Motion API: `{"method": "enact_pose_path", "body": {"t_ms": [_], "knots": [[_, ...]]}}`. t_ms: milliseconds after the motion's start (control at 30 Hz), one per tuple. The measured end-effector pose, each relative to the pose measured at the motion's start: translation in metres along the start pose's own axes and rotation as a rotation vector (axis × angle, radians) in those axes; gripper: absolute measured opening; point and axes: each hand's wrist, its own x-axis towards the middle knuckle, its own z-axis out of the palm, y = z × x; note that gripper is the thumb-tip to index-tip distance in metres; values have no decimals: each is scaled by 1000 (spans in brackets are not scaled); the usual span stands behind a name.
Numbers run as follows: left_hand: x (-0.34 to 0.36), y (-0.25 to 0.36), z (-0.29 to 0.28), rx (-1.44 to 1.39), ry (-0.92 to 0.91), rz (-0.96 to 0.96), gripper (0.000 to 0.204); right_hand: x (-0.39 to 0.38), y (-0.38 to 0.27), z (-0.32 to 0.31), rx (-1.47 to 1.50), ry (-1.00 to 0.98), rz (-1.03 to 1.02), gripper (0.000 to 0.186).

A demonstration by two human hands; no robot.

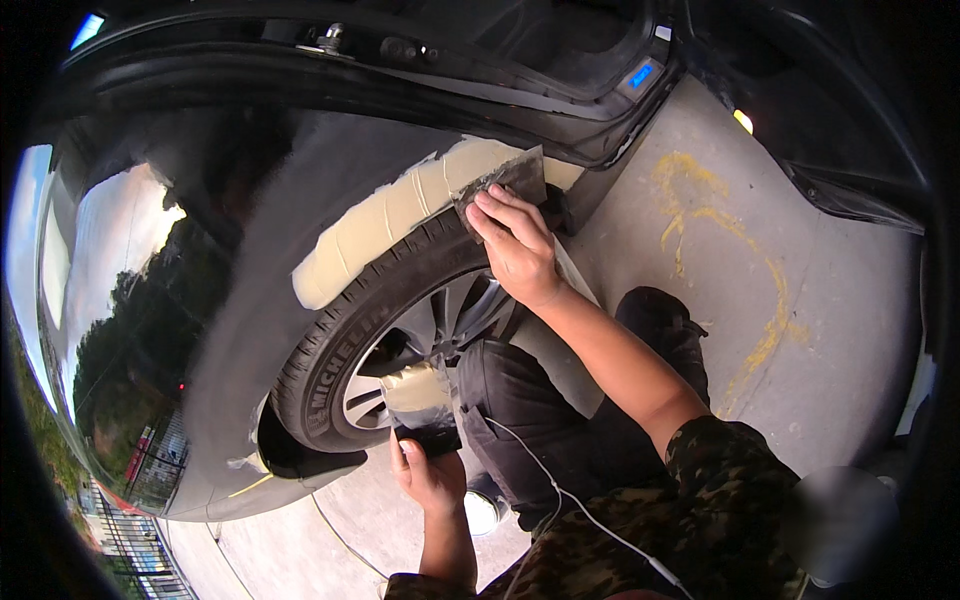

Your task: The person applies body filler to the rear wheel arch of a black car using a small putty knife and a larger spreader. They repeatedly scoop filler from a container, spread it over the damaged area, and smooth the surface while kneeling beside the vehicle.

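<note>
Right hand flat on a grey sheet of sandpaper, fingers spread over it, pressing it against the cream masking tape that runs along the wheel arch of a black car. Sheet lies at the upper end of the taped strip, just above the tyre.

Left hand low, near the bottom of the alloy wheel, fingers curled around a small dark object; what it is, cannot tell. A taped patch on the wheel sits just above it.

Concrete floor with yellow marks to the right
</note>
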Motion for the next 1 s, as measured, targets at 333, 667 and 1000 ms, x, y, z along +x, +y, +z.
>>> {"method": "enact_pose_path", "body": {"t_ms": [333, 667, 1000], "knots": [[-2, -5, 10, -15, -26, -23, 55, 49, -7, -40, -53, 57, 19, 26], [0, -2, 7, -1, -39, -4, 53, -6, -6, -10, 30, -12, -35, 25], [44, -34, 54, -23, -156, -6, 55, 22, -55, -112, 273, -172, 490, 25]]}}
